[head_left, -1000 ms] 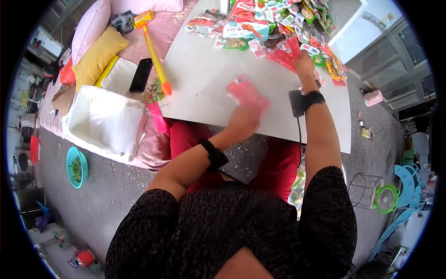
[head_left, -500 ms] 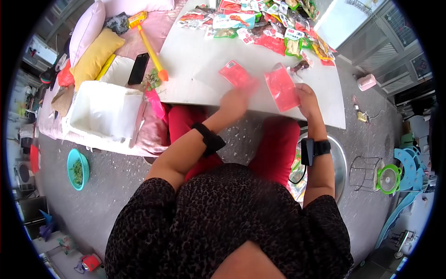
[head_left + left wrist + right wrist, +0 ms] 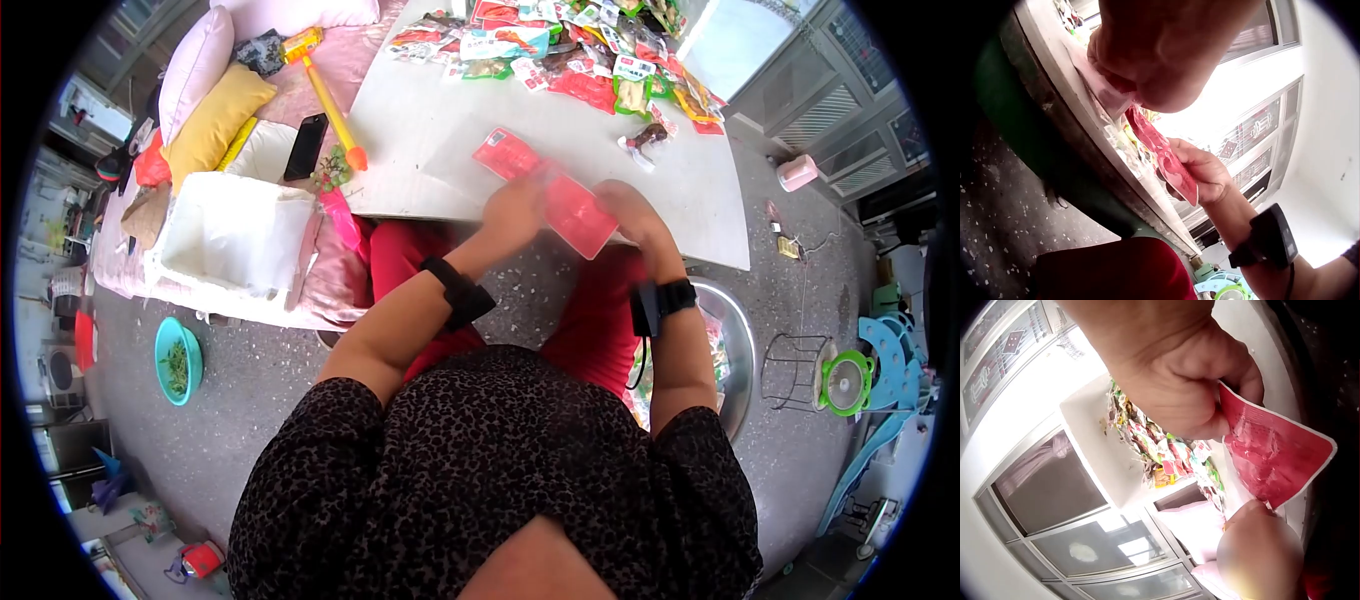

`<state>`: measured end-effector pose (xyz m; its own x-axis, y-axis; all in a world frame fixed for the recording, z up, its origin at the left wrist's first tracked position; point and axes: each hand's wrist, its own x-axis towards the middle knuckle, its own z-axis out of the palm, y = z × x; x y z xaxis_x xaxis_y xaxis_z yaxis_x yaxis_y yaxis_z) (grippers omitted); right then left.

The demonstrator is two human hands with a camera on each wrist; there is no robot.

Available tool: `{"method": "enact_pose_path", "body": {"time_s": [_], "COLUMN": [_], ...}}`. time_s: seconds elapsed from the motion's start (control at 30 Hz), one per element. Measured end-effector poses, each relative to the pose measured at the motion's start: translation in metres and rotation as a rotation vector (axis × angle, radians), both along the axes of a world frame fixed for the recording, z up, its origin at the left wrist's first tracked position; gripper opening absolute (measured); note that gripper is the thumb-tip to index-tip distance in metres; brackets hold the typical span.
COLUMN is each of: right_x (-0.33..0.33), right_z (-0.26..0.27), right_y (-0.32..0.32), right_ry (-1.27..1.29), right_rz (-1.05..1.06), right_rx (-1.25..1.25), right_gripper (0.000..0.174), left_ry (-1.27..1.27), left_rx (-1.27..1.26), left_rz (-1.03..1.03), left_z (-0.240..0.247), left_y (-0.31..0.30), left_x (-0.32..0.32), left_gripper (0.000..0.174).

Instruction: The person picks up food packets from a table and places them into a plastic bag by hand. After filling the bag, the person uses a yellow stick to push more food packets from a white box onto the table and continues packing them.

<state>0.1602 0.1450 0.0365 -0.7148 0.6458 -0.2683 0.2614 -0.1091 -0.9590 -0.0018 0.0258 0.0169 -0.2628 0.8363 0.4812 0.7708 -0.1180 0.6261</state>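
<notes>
My left hand (image 3: 513, 213) grips a flat red food packet (image 3: 505, 153) at the table's near edge; a translucent plastic sheet or bag (image 3: 452, 160) lies beside it. Opposite, my right hand (image 3: 632, 212) pinches a second red packet (image 3: 580, 216) by its side. That second packet reaches across to the left fingers. In the right wrist view its pale-edged red pouch (image 3: 1275, 450) hangs between the right thumb and fingers, with the left hand (image 3: 1260, 550) at its lower corner. The left wrist view shows the right fingers (image 3: 1194, 164) curled around its far end.
A heap of mixed food packets (image 3: 590, 50) covers the table's far side, with a small brown packet (image 3: 652, 136) nearer. A metal basin (image 3: 738, 360) of packets stands by the right leg. On the left are a white foam box (image 3: 235, 235), a phone (image 3: 306, 147) and a yellow toy hammer (image 3: 328, 108).
My right hand has left the heap with a red packet and brought it down and left to the left hand. The left hand keeps its packet, staying near the table edge.
</notes>
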Motion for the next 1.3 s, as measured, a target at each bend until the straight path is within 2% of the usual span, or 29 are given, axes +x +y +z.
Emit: {"method": "enact_pose_path", "body": {"time_s": [0.17,0.27,0.37,0.47,0.57,0.67,0.77,0.87,0.97,1.07,1.17,1.2,1.23,1.3], "right_x": [-0.036,-0.049,-0.037,-0.026,-0.030,-0.046,-0.057,-0.057,-0.049,-0.049,-0.066,-0.072,-0.078,-0.091], "right_z": [-0.003,-0.015,-0.028,-0.029,-0.031,-0.025,-0.008,-0.022,-0.014,-0.014,-0.026,-0.027,-0.027,-0.041], "right_y": [0.000,-0.003,0.004,0.007,0.002,-0.007,-0.015,-0.006,0.016,0.050,0.100,0.112,0.121,0.147], "right_ry": [0.083,0.129,-0.086,-0.266,-0.139,-0.032,-0.071,0.000,-0.172,-0.065,-0.245,-0.278,-0.234,-0.273], "right_rz": [0.043,-0.059,-0.009,-0.030,-0.069,0.018,-0.002,-0.096,-0.114,-0.195,-0.228,-0.236,-0.245,-0.251], "right_rx": [-0.165,-0.337,-0.018,0.062,0.105,0.325,0.264,0.028,0.157,0.408,0.918,1.069,1.041,1.210], "right_gripper": [0.017,0.023,0.026,0.021,0.016,0.013,0.013,0.014,0.016,0.019,0.024,0.024,0.026,0.028], "left_ry": [0.113,0.081,0.085,0.108,0.308,0.315,0.362,0.318,0.319,0.368,0.303,0.284,0.265,0.266], "left_rx": [-0.137,-0.103,0.020,-0.055,0.074,0.159,0.181,0.096,0.091,0.160,0.048,0.045,0.041,0.054], "left_rz": [-0.029,-0.014,0.005,0.006,0.036,0.064,0.038,0.001,-0.063,-0.029,-0.082,-0.081,-0.081,-0.071], "left_z": [0.002,-0.004,-0.009,0.000,-0.002,-0.002,-0.004,-0.010,-0.003,0.000,-0.008,-0.012,-0.015,-0.026], "left_y": [-0.001,-0.002,-0.004,-0.010,-0.007,-0.003,-0.002,0.006,0.001,-0.004,-0.006,-0.006,-0.006,-0.004], "left_x": [0.009,0.009,0.008,0.009,0.008,0.008,0.002,-0.004,-0.007,-0.007,-0.010,-0.011,-0.013,-0.014], "left_gripper": [0.013,0.012,0.011,0.009,0.010,0.012,0.014,0.015,0.029,0.032,0.012,0.012,0.012,0.012]}}
